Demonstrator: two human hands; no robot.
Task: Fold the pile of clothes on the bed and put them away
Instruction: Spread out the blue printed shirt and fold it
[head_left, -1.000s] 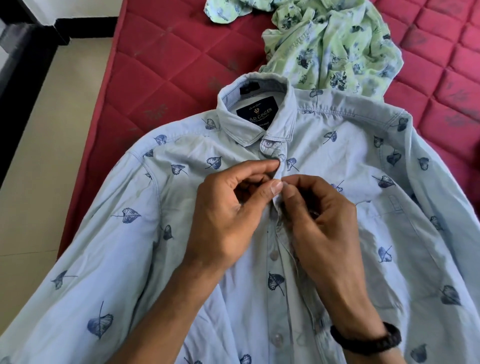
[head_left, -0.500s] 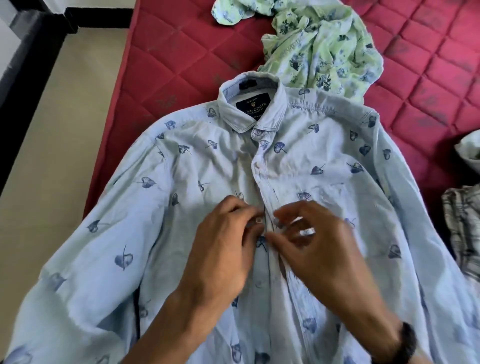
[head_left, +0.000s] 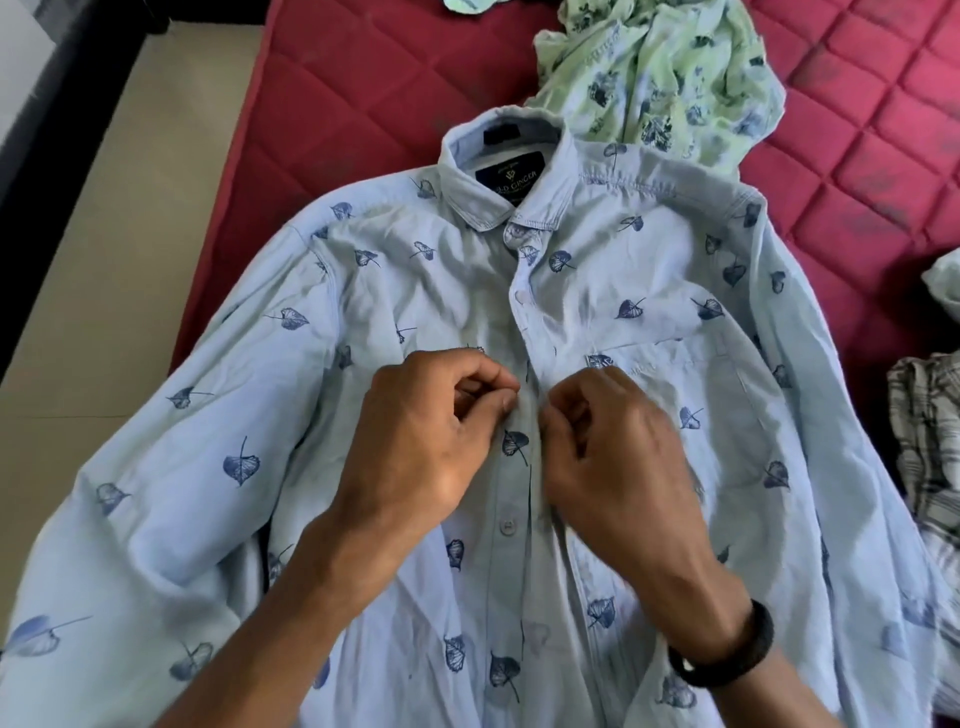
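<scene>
Working at the middle of the button placket, the left hand (head_left: 415, 447) and the right hand (head_left: 618, 457) sit just beside each other on the chest of the light blue leaf-print shirt (head_left: 649, 322), which lies face up and spread flat on the red quilted bed (head_left: 374, 88), collar away from the person. The left hand's fingers (head_left: 498, 389) are curled in, thumb and forefinger pinching the edge of one front panel; the right hand's fingers (head_left: 558, 410) are curled likewise and pinch the opposite edge, so the two flaps are drawn together at one spot, most likely to fasten a button there. A black wristband (head_left: 727, 660) circles the right wrist. Buttoning first makes sense: a closed front keeps the panels from sliding apart when the shirt is turned over and folded. Below the hands a button (head_left: 506, 526) sits on the placket, and above them another button (head_left: 521, 296) looks fastened, near the collar (head_left: 467, 171) with its dark label. Farther off, a crumpled green floral garment (head_left: 660, 78) touches the shirt's shoulder, waiting its turn, and a plaid cloth (head_left: 930, 441) lies at the right edge. Folding proper has not yet begun, by my reading.
</scene>
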